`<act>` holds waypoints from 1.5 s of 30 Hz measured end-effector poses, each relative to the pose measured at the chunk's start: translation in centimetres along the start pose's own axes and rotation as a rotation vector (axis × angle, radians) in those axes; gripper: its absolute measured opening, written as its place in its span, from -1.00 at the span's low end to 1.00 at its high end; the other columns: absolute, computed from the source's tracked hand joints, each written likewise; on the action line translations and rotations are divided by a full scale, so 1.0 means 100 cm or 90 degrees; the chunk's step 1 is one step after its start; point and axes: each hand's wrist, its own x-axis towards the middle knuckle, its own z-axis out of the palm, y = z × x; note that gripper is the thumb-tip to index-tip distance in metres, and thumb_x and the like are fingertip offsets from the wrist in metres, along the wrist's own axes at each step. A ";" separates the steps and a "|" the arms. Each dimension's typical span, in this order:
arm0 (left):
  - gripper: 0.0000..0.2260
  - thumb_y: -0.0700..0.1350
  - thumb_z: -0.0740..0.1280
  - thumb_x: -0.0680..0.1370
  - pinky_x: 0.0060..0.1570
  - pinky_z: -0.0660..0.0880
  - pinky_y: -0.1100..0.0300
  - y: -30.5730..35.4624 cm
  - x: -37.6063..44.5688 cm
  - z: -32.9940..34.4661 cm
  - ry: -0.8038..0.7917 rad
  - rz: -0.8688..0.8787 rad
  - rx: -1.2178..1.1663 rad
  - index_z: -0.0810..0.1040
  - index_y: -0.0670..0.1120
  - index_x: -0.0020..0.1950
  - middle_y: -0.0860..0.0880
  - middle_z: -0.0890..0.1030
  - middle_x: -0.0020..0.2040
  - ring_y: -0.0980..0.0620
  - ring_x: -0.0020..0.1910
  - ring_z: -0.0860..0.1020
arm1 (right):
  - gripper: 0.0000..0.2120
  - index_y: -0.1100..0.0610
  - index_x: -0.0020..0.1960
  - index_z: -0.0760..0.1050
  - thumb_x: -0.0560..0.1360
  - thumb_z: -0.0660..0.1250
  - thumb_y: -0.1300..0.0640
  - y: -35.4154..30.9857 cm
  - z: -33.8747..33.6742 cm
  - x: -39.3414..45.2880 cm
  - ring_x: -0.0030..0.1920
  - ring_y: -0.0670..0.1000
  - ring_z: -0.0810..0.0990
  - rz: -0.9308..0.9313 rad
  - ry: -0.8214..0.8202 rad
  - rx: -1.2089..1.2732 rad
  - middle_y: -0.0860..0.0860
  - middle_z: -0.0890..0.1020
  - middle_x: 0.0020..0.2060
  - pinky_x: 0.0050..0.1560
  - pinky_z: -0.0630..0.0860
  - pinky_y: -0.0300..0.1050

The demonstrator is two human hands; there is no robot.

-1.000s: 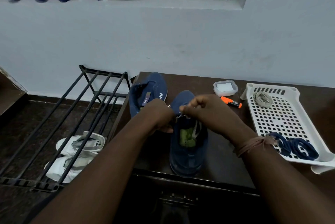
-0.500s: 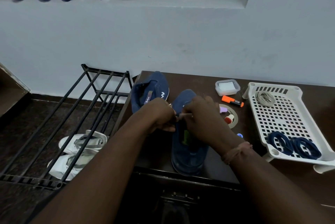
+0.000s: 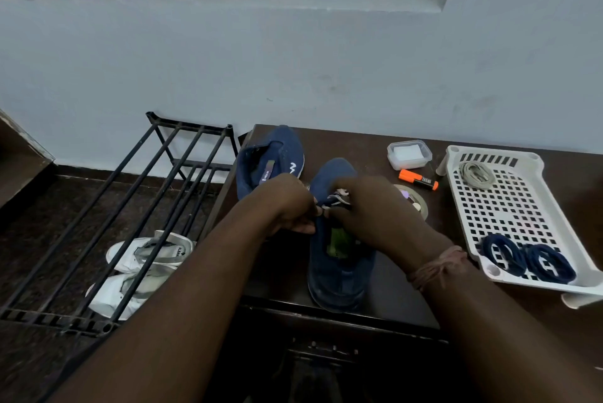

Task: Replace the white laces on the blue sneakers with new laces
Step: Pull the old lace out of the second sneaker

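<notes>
Left hand [image 3: 287, 207] and right hand [image 3: 368, 213] both pinching the white lace [image 3: 336, 201] at the eyelets of the near blue fabric sneaker [image 3: 339, 275], sitting on the dark wooden table [image 3: 391, 291], second blue sneaker [image 3: 270, 154] lying just behind, coiled navy laces [image 3: 528, 259] resting in the white perforated plastic tray [image 3: 522, 207].

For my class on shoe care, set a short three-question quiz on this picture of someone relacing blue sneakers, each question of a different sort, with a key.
1. True or false: both hands are working at the white lace of the nearer blue sneaker.
2. Multiple choice: where do the coiled dark blue laces lie? A) on the black rack B) in the white perforated tray C) inside the farther sneaker
3. Fill in: the orange marker lies on the table between the clear lidded box and the ____.

Key: 1 true: left hand and right hand both pinch at it. 2 B. 3 tray.
</notes>
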 end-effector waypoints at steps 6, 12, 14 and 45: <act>-0.86 -0.34 0.30 0.63 0.03 0.67 0.00 0.000 0.001 0.001 0.007 -0.013 -0.008 0.51 -0.26 0.18 -0.17 0.62 -0.18 -0.04 -0.25 0.64 | -0.66 0.08 -0.33 0.33 0.63 0.15 0.13 -0.006 -0.006 0.002 -0.26 0.03 0.45 -0.006 0.015 0.041 0.01 0.42 -0.33 -0.18 0.37 -0.03; -0.83 -0.34 0.32 0.61 0.00 0.68 -0.06 -0.002 0.004 0.001 0.034 0.032 0.064 0.52 -0.22 0.18 -0.19 0.64 -0.10 -0.10 -0.18 0.66 | -0.60 0.15 -0.34 0.57 0.62 0.15 0.16 -0.016 -0.043 -0.001 -0.32 0.03 0.54 0.120 0.064 0.924 0.11 0.57 -0.32 -0.29 0.55 -0.09; -0.82 -0.32 0.36 0.56 0.05 0.66 -0.03 -0.002 0.005 0.002 0.049 0.120 0.158 0.56 -0.08 0.07 -0.19 0.64 -0.03 -0.16 -0.06 0.67 | -0.63 0.23 -0.25 0.54 0.66 0.15 0.17 -0.018 -0.057 -0.005 -0.42 -0.05 0.53 0.125 0.075 0.952 0.11 0.56 -0.33 -0.43 0.48 -0.26; -0.90 -0.03 0.50 0.48 0.01 0.61 0.07 0.017 -0.006 -0.004 0.101 0.370 0.623 0.75 0.10 -0.02 0.08 0.71 -0.04 0.01 -0.02 0.65 | -0.91 0.24 0.00 0.43 0.55 0.31 0.23 -0.022 -0.031 -0.015 -0.20 0.07 0.54 0.292 -0.175 -0.071 0.16 0.61 -0.03 -0.25 0.41 -0.16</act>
